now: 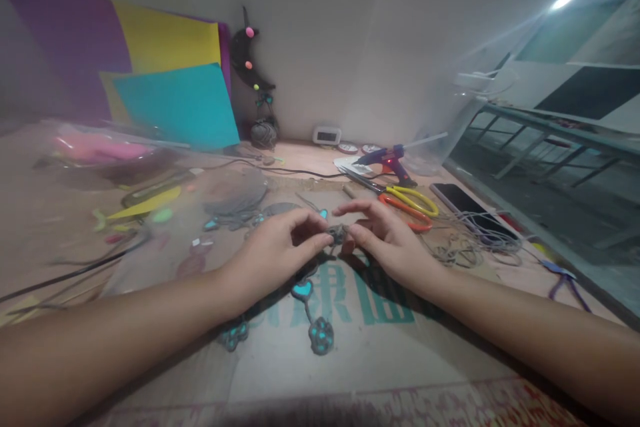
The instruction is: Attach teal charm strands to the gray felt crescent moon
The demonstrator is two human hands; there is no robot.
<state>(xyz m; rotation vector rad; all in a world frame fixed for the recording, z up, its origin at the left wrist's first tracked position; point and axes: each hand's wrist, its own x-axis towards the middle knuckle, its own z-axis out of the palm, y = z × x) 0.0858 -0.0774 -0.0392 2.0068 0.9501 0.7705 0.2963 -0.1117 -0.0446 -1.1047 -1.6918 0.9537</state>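
Observation:
Between my hands is a small bundle of grey cord (338, 234), its details blurred. My left hand (287, 237) pinches the bundle's left side with thumb and fingertips. On the other side, my right hand (387, 237) has its thumb against the bundle, while the index finger arches above it. Just beyond the fingertips shows a turquoise piece (323, 214) edged in grey. Below my left hand, a grey-edged turquoise heart (303, 289) is joined by cord to a round grey piece with turquoise spots (321, 335). Another spotted piece (235, 335) lies partly behind my left forearm.
Scissors (407, 203), a glue gun (387, 161) with a red light, a phone (473, 213) and loose grey cord (465, 247) lie to the right. A small digital clock (327, 135) stands behind. Coloured sheets (175, 107) lean at the left, above plastic bags and a black cable (65, 275).

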